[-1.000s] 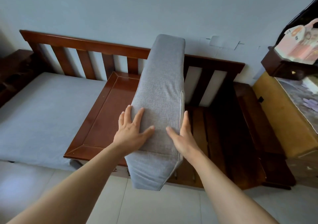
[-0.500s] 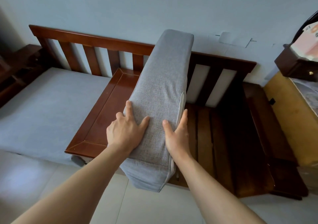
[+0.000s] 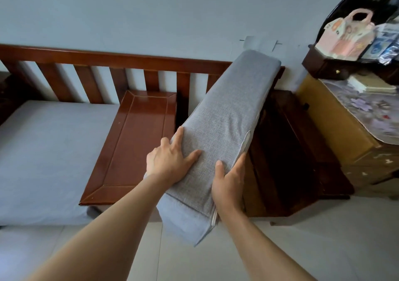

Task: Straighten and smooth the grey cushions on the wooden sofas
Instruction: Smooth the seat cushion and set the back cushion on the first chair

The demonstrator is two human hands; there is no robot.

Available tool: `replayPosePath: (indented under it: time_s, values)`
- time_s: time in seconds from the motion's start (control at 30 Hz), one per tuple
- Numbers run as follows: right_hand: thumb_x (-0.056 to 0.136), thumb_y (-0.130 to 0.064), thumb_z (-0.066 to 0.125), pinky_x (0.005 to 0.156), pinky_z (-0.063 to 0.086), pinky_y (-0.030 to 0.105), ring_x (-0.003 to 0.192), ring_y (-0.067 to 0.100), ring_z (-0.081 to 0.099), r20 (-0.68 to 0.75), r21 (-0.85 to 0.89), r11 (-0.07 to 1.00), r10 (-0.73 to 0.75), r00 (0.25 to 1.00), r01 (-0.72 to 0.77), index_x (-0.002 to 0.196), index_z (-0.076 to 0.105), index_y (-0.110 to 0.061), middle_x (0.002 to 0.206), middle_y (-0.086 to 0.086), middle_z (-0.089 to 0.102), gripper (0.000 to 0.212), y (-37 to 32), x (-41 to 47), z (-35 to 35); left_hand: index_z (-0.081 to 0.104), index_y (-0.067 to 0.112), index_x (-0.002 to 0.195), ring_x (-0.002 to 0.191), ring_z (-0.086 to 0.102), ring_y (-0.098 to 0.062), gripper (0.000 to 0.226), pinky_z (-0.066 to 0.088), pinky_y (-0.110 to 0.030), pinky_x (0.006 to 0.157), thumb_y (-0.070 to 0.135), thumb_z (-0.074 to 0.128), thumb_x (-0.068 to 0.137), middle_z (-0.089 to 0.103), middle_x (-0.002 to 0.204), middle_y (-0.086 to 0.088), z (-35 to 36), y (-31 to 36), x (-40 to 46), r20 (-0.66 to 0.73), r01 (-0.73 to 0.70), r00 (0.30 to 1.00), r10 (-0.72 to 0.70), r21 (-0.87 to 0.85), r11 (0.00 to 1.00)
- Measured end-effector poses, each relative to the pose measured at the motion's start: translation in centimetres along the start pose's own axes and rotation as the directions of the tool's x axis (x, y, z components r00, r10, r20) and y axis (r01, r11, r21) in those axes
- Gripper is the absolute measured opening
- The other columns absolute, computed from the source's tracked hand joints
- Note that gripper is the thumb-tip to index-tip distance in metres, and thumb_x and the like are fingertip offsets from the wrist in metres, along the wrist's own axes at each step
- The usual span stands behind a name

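Note:
A long grey cushion (image 3: 228, 116) stands on edge, tilted, with its far end leaning on the wooden sofa's backrest (image 3: 133, 60) and its near end hanging past the seat front. My left hand (image 3: 170, 162) holds the cushion's left side, fingers wrapped round its edge and thumb on top. My right hand (image 3: 230, 179) holds the right side by the white piping, thumb on top. Bare dark seat slats (image 3: 280, 151) lie to the right under the cushion. A second grey cushion (image 3: 49, 151) lies flat on the left seat.
A polished wooden tray-like panel (image 3: 133, 146) divides the two seats. At right stands a yellow cabinet (image 3: 336, 129) with a floral cloth, a small dark shelf and a pink bag (image 3: 347, 36). Pale floor tiles (image 3: 313, 248) lie in front; a plain wall is behind.
Both hands have swung the tilted cushion to the right, off the middle wooden panel and over the bare slats of the right seat. The view has shifted too.

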State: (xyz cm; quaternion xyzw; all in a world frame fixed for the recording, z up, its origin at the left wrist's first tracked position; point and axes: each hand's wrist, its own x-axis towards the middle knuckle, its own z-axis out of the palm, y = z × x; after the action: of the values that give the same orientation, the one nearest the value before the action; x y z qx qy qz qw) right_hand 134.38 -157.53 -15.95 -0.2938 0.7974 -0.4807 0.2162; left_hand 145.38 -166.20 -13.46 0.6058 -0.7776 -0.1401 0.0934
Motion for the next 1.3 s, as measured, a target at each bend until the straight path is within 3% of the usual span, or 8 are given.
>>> replayPosePath:
  time_s: [0.13,0.33,0.57,0.73,1.07,1.3]
  values:
    - [0.097,-0.026,0.051,0.109,0.016,0.021,0.144,0.025,0.02,-0.032,-0.031,0.999,0.037,0.999,-0.038,0.153,0.005,-0.007,0.158,0.015,0.015,0.074,0.1,1.0,-0.3,0.011,0.044,0.147,0.103,0.058,-0.032,0.077,0.04,-0.038,0.078,0.079,0.031,0.081,0.051,0.118,-0.009,0.1,1.4,1.5,0.009,-0.045,0.999,0.045,0.016,0.999]
    - [0.098,-0.026,0.048,0.114,0.017,0.029,0.144,0.027,0.018,0.02,-0.055,0.998,-0.007,1.0,0.008,0.153,0.005,-0.008,0.158,0.017,0.012,0.072,-0.3,2.7,0.7,0.012,0.046,0.146,0.105,0.057,-0.037,0.08,0.04,-0.04,0.083,0.084,0.027,0.077,0.056,0.116,-0.013,0.1,0.8,2.2,-0.025,0.074,0.997,-0.074,0.003,0.997]
    - [0.098,-0.024,0.048,0.109,0.019,0.025,0.141,0.027,0.024,0.165,-0.119,0.99,-0.053,0.985,0.073,0.154,0.007,-0.011,0.157,0.015,0.018,0.071,0.0,6.5,-1.8,0.011,0.042,0.147,0.103,0.057,-0.036,0.082,0.04,-0.04,0.082,0.082,0.031,0.078,0.055,0.114,-0.015,0.9,4.0,1.5,-0.04,0.224,0.973,-0.226,-0.048,0.974]
    - [0.097,-0.02,0.051,0.114,0.022,0.03,0.139,0.026,0.03,0.275,-0.113,0.985,-0.092,0.957,0.127,0.154,0.014,-0.011,0.154,0.016,0.027,0.068,1.1,10.2,-4.7,0.003,0.034,0.151,0.104,0.055,-0.033,0.086,0.038,-0.038,0.084,0.077,0.032,0.083,0.051,0.118,-0.017,2.0,7.8,0.9,-0.02,0.289,0.956,-0.292,-0.078,0.954]
    - [0.095,-0.02,0.054,0.111,0.035,0.043,0.129,0.016,0.047,0.39,0.014,0.99,-0.133,0.911,0.139,0.15,0.028,-0.025,0.142,0.0,0.048,0.062,2.9,17.8,-9.7,-0.002,0.02,0.152,0.108,0.055,-0.032,0.094,0.04,-0.037,0.088,0.075,0.035,0.085,0.052,0.122,-0.02,3.6,14.4,2.0,0.013,0.291,0.957,-0.291,-0.084,0.953]
    - [0.098,-0.024,0.05,0.113,0.034,0.043,0.131,0.016,0.045,0.439,0.001,0.997,-0.064,0.896,0.071,0.151,0.026,-0.025,0.145,0.0,0.046,0.058,4.4,24.5,-14.6,-0.005,0.015,0.151,0.113,0.052,-0.031,0.096,0.039,-0.038,0.09,0.07,0.04,0.087,0.05,0.127,-0.02,5.8,22.1,2.6,0.03,0.262,0.965,-0.26,-0.08,0.962]
